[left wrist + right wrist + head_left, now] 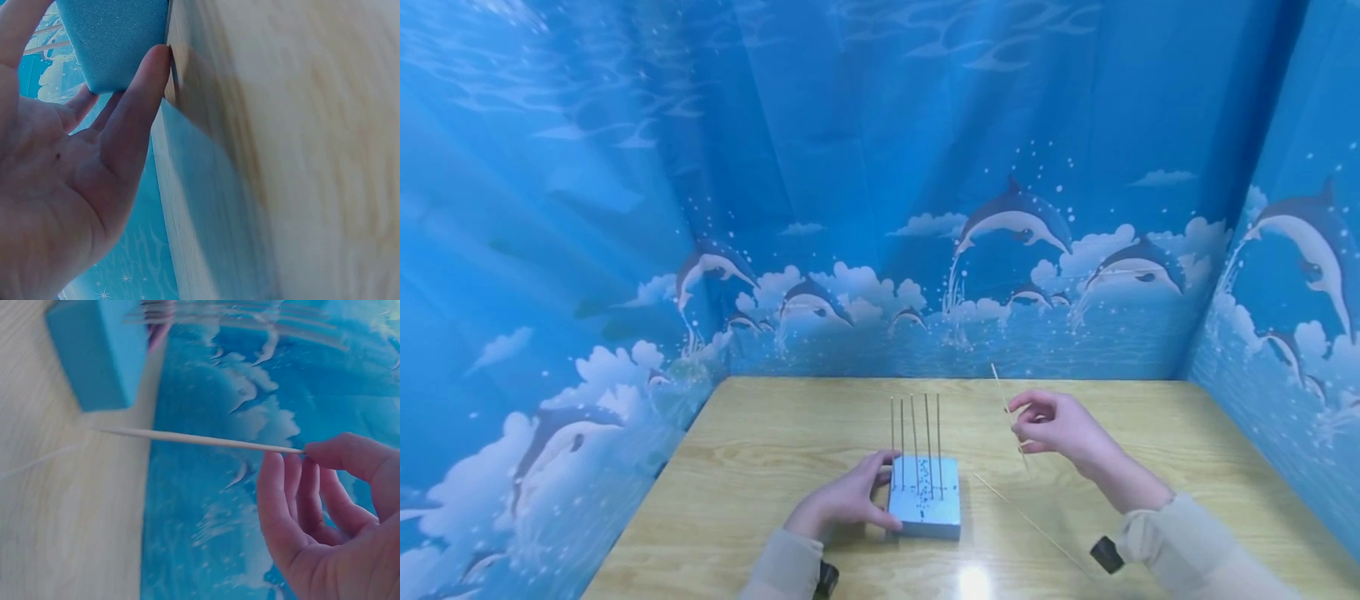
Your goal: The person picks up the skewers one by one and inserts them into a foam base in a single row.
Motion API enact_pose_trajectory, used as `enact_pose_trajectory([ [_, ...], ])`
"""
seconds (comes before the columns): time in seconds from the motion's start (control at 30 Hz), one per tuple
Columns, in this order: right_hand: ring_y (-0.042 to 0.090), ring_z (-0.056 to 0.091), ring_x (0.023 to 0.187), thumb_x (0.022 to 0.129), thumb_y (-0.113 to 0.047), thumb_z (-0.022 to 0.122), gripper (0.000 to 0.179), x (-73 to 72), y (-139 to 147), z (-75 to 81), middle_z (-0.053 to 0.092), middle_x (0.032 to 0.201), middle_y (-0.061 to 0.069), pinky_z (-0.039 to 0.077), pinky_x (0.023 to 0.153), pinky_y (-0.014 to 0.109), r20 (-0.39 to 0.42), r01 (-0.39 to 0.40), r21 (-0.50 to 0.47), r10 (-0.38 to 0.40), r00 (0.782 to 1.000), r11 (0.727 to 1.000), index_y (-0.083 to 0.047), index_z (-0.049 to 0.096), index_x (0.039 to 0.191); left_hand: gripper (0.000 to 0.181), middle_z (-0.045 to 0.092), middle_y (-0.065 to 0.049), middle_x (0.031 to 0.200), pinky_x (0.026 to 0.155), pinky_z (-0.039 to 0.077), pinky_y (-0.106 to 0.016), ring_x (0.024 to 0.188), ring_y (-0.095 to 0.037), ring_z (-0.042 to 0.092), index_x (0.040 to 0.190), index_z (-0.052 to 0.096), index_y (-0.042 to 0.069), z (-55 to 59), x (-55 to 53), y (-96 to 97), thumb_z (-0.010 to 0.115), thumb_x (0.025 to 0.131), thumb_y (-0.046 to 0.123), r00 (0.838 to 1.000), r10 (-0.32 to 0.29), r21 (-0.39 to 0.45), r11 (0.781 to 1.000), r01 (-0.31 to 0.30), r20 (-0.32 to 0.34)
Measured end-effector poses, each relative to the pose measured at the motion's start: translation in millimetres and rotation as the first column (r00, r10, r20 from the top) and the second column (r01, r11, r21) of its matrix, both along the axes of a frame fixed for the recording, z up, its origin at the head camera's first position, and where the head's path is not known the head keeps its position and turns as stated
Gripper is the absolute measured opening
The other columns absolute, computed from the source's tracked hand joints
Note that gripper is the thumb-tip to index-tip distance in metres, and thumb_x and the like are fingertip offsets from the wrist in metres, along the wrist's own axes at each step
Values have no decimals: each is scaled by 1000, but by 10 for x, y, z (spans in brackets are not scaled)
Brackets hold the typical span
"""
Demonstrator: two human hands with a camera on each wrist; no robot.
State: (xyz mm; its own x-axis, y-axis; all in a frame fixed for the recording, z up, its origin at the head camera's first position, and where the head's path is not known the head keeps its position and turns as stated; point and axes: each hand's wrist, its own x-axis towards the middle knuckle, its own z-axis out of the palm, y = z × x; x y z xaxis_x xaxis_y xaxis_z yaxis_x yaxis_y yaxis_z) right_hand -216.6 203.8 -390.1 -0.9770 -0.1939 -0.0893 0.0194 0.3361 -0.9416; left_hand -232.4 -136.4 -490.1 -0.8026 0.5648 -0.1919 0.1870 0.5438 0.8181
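Observation:
A light blue foam block (951, 471) lies on the table, its top dotted with small dark holes. Several thin wooden skewers (939, 433) stand upright in it. My left hand (848, 497) holds the block from its left side, thumb at the near corner and fingers behind; the left wrist view shows the block (119, 47) between them. To the right of the block and above the table, my right hand (1063, 427) pinches another skewer (200, 439) between thumb and fingertips. That skewer is tilted, its tapered lower end (119, 430) apart from the block.
One loose skewer (1037, 527) lies slantwise on the wooden table (737, 467), right of the block. Blue curtains with printed dolphins (850, 208) hang at the back and along both sides. Dark wrist devices (1107, 555) sit by both sleeves.

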Motion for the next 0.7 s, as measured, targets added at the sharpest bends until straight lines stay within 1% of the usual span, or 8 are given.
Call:
enact_pose_trajectory([
  [0.17,19,67,82,89,-2,67,34,80,-153,103,66,89,6,64,78,39,-70,40,-99,-47,996,994,7,57,120,111,30,-12,160,123,26,-52,142,-27,44,155,23,14,-9,-13,-2,89,67,30,1000,-2,-5,1000,1,-8],
  [0.3,19,69,82,88,1,68,33,146,-278,138,68,90,7,64,75,34,-121,66,-142,-83,989,988,8,58,119,111,30,-12,160,122,27,-52,141,-27,44,155,23,13,-13,-14,-2,89,67,30,1000,-7,-9,1000,7,-14],
  [0.4,19,69,82,87,3,68,32,184,-358,152,68,91,9,64,75,33,-152,77,-182,-105,983,980,8,58,117,111,31,-13,160,122,27,-53,141,-28,45,155,23,13,-18,-16,-1,89,67,31,1000,-11,-20,1000,10,-24],
  [0.53,18,69,81,86,5,68,30,215,-450,128,68,92,10,64,75,32,-192,93,-228,-138,972,969,8,59,114,113,31,-12,160,122,26,-53,140,-27,45,155,23,14,-22,-22,-3,89,66,35,1000,-8,-38,999,7,-26],
  [0.6,17,69,81,86,5,68,29,223,-490,95,68,92,10,64,75,32,-213,96,-235,-148,966,967,8,59,114,112,30,-12,160,122,26,-54,141,-27,45,155,23,14,-21,-22,-5,88,66,35,1000,-7,-38,999,7,-21],
  [0.7,16,69,81,86,4,69,29,234,-553,37,68,92,11,64,76,32,-223,102,-247,-159,962,964,6,60,113,112,30,-12,160,123,25,-53,141,-27,45,155,23,13,-18,-20,-3,88,67,34,1000,-8,-36,999,8,-14],
])
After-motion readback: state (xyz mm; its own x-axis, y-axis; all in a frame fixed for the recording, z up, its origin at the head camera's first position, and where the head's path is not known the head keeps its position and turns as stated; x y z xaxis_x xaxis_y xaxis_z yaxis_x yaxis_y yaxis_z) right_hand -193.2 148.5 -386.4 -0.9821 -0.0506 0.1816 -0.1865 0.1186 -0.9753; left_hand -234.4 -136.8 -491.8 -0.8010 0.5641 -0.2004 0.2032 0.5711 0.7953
